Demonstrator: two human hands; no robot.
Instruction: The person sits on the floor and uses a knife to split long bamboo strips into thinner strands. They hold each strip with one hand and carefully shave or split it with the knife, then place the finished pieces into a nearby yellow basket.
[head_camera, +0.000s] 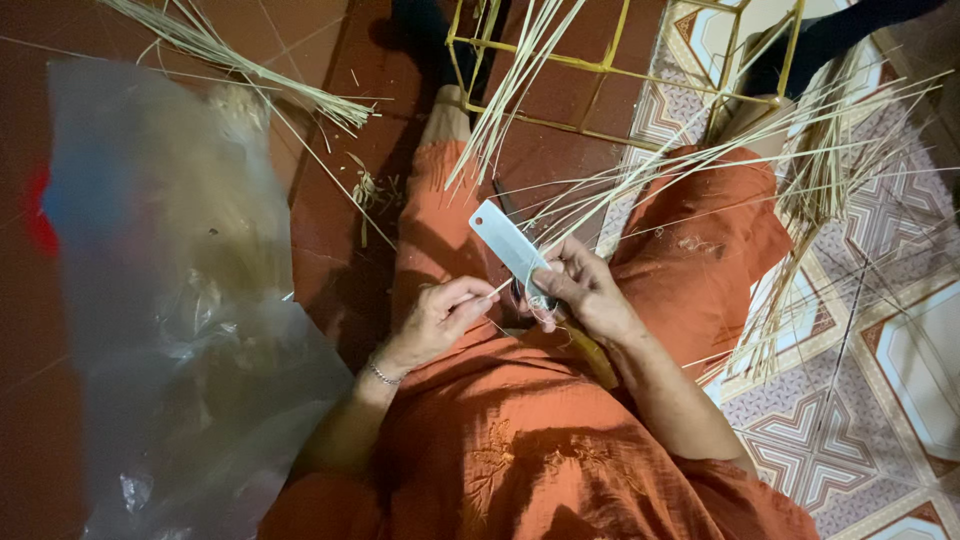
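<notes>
Orange embroidered garment (560, 450), thin silver bracelet (383, 374) on left wrist.

dim warm light | glare on knife blade (508, 243) | left edge blurred

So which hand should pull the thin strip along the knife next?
Probably the left hand. Its fingertips already pinch the strip just beside the blade, so it could draw it along. The right hand is busy gripping the knife and steadying it.
</notes>
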